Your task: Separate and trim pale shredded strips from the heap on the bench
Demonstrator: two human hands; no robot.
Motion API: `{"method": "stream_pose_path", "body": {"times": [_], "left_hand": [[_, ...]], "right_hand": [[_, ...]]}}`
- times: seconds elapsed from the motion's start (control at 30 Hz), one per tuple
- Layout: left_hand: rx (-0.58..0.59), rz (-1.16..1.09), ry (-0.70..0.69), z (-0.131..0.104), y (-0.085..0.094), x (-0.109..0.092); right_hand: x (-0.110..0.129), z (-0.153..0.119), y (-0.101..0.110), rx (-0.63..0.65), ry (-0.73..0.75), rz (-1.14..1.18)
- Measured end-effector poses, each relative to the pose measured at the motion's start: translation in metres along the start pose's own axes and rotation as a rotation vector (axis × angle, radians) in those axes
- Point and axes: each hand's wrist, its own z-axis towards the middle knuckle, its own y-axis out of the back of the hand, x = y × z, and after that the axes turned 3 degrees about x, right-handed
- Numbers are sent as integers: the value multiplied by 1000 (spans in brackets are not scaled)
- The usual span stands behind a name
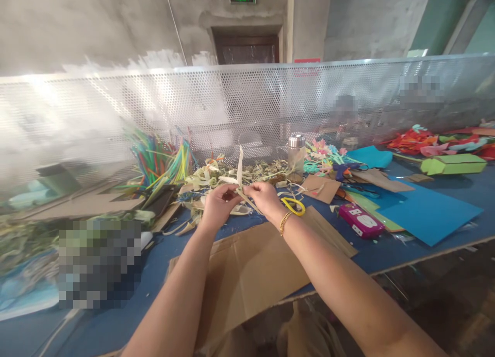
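Observation:
My left hand and my right hand meet above the table, fingertips pinched close together on a pale strip of corn husk. One end of the strip stands upright over the fingers. Another pale piece points left, and a narrow tail hangs down under my right hand. Exactly how the pieces join is hidden by the fingers. Just right of my right wrist lies a yellow loop, which looks like a scissors handle. Beneath my forearms is a flat brown cardboard sheet. Loose husk pieces lie behind the hands.
A clear bottle with a metal lid stands behind. Colourful fuzzy stems bunch up at back left. Rightward are a purple box, blue sheets and a green block. A perforated metal screen runs along the back.

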Motion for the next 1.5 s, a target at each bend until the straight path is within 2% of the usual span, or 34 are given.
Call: {"method": "stream_pose_path", "body": {"times": [0.3, 0.5, 0.67, 0.87, 1.13, 1.3, 1.37, 1.5], "left_hand": [[-1, -87, -46, -3, -4, -7], [-3, -93, -16, -5, -9, -13], [42, -92, -10, -6, -5, -15], [16, -73, 25, -6, -7, -15], [18, -55, 61, -6, -6, -16], [-54, -73, 98, -6, -5, -19], [-49, -114, 119, -6, -5, -20], [25, -146, 133, -7, -7, -19]], "right_hand": [[-3, 2, -5, 75, -83, 366], [2, 1, -5, 97, -159, 523], [5, -3, -4, 65, -102, 432], [0, -3, -5, -43, 14, 123], [-1, -5, -7, -58, 15, 44], [-4, -2, -7, -173, 18, 35], [-4, 0, -5, -147, -36, 95], [-1, 2, 0, 18, -46, 250]]}}
